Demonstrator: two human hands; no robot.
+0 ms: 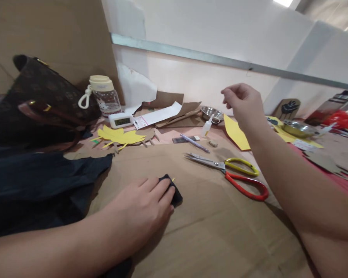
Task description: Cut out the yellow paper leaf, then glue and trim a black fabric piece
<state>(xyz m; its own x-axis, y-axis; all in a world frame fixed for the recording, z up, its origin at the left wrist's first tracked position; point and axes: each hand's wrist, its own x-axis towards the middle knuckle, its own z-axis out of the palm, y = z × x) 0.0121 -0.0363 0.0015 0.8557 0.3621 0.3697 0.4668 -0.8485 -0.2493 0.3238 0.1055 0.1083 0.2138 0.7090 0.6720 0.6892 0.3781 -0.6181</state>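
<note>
My left hand (150, 202) lies on the cardboard sheet (208, 231), fingers curled over a small piece of black cloth (177, 196) and pressing it down. A tiny yellow tip (173, 180) pokes out at the cloth's upper edge. Raised in the air at the right, my right hand (245, 100) has its fingers pinched together; whatever they hold, if anything, is too small to make out. Below it, scissors (223, 166) with one yellow and one red handle lie on the cardboard, blades slightly apart. A larger black cloth (43, 189) spreads at the left.
Behind the cardboard lie yellow leaf-shaped cutouts (120, 136), a pen (195, 143), a small glue bottle (207, 126) and a metal bowl (211, 114). A digital clock (121, 120), a water bottle (106, 96) and a brown handbag (43, 104) stand at the left. Yellow paper (237, 133) lies right.
</note>
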